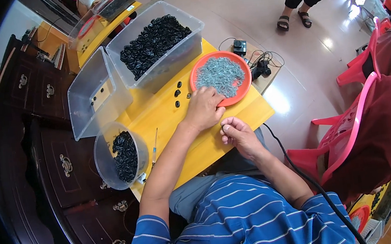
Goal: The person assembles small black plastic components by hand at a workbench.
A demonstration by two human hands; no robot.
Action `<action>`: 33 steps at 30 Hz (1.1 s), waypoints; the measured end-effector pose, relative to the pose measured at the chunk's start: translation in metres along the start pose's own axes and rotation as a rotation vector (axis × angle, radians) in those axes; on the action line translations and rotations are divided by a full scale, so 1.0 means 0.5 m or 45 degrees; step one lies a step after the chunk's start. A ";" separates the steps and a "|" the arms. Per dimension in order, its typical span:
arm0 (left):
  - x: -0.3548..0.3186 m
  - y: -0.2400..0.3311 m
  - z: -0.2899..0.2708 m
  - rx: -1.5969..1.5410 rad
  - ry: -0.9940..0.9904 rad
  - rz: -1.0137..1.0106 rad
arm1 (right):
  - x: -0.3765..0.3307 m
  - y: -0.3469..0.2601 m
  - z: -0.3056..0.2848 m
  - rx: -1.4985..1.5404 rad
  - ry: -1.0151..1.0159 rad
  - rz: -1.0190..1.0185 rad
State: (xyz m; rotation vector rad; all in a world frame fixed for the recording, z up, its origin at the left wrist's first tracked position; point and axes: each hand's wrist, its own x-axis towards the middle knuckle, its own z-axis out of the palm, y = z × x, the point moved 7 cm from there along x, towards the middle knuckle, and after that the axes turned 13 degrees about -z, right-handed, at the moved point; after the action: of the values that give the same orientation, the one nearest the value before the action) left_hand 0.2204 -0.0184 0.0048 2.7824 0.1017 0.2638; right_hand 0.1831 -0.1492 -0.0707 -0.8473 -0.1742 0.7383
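Left hand (203, 109) rests on the yellow surface (247, 112), fingers curled narrow at the near rim of the orange plate (244, 88) holding grey metal clips (220, 75). Right hand (237, 134) sits just beside it, fingers pinched on a small dark ring (224, 129). Loose black rings (177, 94) lie left of the plate.

Glossy pale tiled floor (303, 63), dark wooden cabinet (41, 152) left, pink plastic chairs (349, 129) right.
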 end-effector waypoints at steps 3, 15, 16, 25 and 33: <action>-0.005 -0.001 -0.016 -0.084 0.057 0.057 | 0.004 0.003 -0.001 0.012 0.006 0.009; -0.018 -0.005 -0.026 -0.155 0.145 0.146 | 0.004 0.000 0.004 -0.006 0.020 -0.001; -0.019 -0.005 -0.026 -0.157 0.146 0.146 | 0.003 0.000 0.004 -0.008 0.020 -0.001; -0.034 -0.007 -0.031 -0.199 0.236 0.196 | 0.000 0.001 0.008 -0.021 0.024 -0.013; -0.068 -0.052 -0.015 -1.238 0.070 -0.404 | 0.005 0.005 0.000 0.062 0.110 -0.024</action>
State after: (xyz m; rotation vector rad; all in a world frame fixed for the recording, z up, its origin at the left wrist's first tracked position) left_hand 0.1845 0.0047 -0.0031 1.7638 0.3250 0.2240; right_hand 0.1838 -0.1462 -0.0726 -0.8287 -0.0866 0.6842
